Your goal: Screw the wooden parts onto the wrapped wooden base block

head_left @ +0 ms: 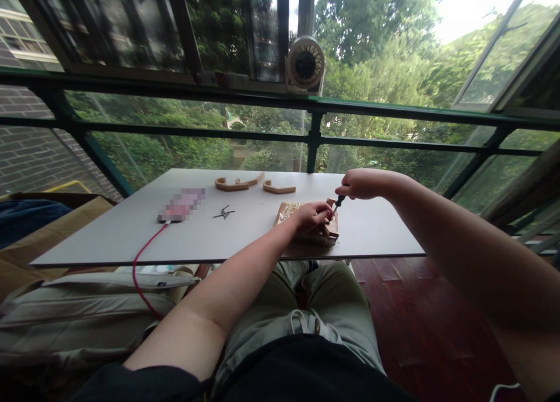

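- Plainly, the white worktop [367, 233] carries everything in use, and the work looks partway along, with one piece in hand and others lying loose.
- Near its front edge sits a rough-topped block [286, 209], partly covered by the hands.
- The right hand [361, 183] is raised over the block's right end, its fingers closed round the screwdriver's handle.
- The left hand [310, 215] lies over the block, fingers bent down beside the screwdriver's tip; whether they pinch anything, I cannot tell.
- Curved wooden pieces [231, 186] lie apart at the back, with another [280, 189] just to their right; these seem left to handle.
- A wooden piece [332, 233] rests on the block's right end, under the work; how firmly it is fixed is hidden.
- The screwdriver [339, 201] slants down towards it.
- Dark screws [224, 213], apparently unused, lie in a loose heap left of the block.
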`<move>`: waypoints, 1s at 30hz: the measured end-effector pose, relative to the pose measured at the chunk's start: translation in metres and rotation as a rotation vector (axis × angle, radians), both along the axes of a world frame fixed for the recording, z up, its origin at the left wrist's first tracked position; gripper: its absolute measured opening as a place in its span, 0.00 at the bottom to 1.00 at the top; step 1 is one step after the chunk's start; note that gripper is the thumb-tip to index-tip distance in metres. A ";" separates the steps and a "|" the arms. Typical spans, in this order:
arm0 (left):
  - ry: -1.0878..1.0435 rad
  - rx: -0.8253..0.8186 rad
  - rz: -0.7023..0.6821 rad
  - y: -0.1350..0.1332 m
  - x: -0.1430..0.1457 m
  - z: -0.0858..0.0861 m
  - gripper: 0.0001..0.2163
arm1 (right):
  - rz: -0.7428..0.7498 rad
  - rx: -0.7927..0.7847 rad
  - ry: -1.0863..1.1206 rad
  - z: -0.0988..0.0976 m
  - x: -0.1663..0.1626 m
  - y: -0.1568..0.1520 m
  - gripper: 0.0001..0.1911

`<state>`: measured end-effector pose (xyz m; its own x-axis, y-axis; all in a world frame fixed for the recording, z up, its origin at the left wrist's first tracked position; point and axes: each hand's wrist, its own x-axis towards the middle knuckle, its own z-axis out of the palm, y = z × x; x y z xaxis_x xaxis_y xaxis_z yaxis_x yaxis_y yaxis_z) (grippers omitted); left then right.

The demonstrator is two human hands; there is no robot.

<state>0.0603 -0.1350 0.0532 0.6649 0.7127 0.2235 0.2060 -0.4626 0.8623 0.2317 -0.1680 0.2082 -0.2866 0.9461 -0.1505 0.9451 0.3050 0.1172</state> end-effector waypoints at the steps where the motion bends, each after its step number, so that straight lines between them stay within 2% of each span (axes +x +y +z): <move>1: -0.009 -0.037 -0.009 0.000 0.000 -0.001 0.14 | 0.002 0.002 0.002 0.000 0.000 0.000 0.24; 4: -0.036 -0.045 -0.023 0.001 0.001 -0.002 0.11 | 0.016 0.004 0.005 -0.001 0.001 0.001 0.24; 9: -0.009 0.110 0.000 0.003 -0.001 -0.001 0.12 | 0.016 0.001 0.009 0.000 0.001 -0.001 0.24; 15: 0.051 0.090 0.026 0.002 -0.002 0.003 0.16 | -0.004 -0.023 0.029 0.001 0.001 -0.002 0.24; 18: 0.048 0.074 0.030 0.000 -0.002 0.004 0.17 | 0.017 -0.077 0.127 0.002 0.008 -0.003 0.21; 21: 0.059 0.091 0.053 -0.001 -0.002 0.004 0.16 | 0.084 -0.084 0.193 0.004 0.015 -0.004 0.21; 26: 0.090 0.114 0.058 -0.001 -0.002 0.005 0.17 | 0.109 -0.117 0.145 0.003 0.016 -0.003 0.12; 30: 0.101 0.114 0.051 0.000 -0.002 0.005 0.17 | 0.105 -0.114 0.122 0.002 0.013 -0.002 0.11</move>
<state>0.0581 -0.1354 0.0583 0.6517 0.7199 0.2386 0.3147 -0.5429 0.7786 0.2442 -0.1702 0.2099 -0.4054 0.8889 -0.2135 0.9126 0.4072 -0.0376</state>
